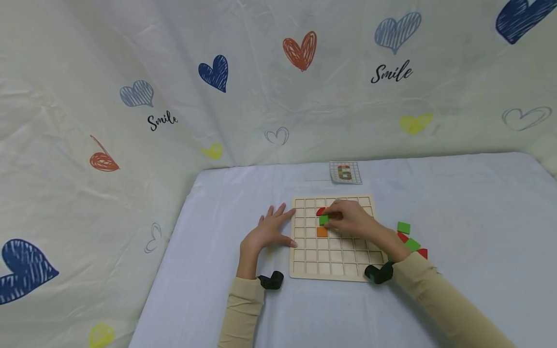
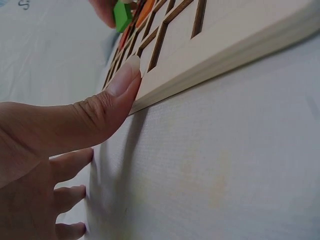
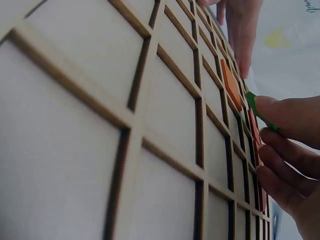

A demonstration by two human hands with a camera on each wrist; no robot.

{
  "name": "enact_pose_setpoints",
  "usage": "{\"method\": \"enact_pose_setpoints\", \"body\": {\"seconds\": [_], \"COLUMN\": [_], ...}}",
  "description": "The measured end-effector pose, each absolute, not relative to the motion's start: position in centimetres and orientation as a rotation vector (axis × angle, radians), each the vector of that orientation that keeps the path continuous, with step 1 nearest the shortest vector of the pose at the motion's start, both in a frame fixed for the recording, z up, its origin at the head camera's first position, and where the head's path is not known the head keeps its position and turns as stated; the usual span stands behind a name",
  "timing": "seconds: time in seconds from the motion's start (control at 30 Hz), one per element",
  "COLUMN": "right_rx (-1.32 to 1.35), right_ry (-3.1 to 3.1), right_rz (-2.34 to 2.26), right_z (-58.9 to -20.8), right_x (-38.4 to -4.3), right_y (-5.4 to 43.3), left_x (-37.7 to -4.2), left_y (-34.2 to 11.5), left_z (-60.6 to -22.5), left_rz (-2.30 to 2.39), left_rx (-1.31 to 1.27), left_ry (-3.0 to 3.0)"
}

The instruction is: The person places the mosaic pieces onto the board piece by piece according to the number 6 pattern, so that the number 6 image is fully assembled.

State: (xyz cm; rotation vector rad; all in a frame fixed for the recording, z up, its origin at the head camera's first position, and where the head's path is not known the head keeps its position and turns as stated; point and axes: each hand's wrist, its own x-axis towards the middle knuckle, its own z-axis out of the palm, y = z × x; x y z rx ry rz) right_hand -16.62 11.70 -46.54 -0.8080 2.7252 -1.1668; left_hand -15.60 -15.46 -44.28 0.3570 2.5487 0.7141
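Note:
A wooden grid board [image 1: 330, 277] lies flat on the table. My right hand [image 1: 353, 220] is over its upper part and pinches a green square tile [image 1: 324, 220] between thumb and fingers; the right wrist view shows that tile [image 3: 251, 102] tilted at the grid. An orange square tile [image 1: 322, 232] sits in a cell just below, and a red piece [image 1: 320, 211] with a curved edge just above. More red shows under my right fingers, partly hidden. With fingers spread, my left hand [image 1: 270, 232] rests at the board's left edge, its thumb [image 2: 117, 85] touching the rim.
Loose green tiles [image 1: 403, 227] and red pieces [image 1: 423, 253] lie right of the board, partly behind my right forearm. Beyond the board is a card [image 1: 345, 173] printed with a coloured grid pattern. A white cloth covers the table [image 1: 243, 193]; a heart-printed curtain [image 1: 252, 106] hangs behind.

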Motion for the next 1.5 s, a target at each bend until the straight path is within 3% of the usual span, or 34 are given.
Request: {"method": "enact_pose_setpoints", "body": {"seconds": [1.0,1.5], "right_rx": [-0.902,-0.795], "right_ry": [2.741,2.809], "right_rz": [-1.131,-1.104], "right_z": [-46.7,-46.0], "right_x": [-16.6,-15.0], "right_y": [11.1,14.9], "left_x": [-15.7,-15.7], "left_y": [-15.5,-15.5], "left_z": [-44.5,-44.5], "left_rz": [0.709,0.710], "left_rx": [0.357,0.342], "left_ry": [2.549,2.555]}}
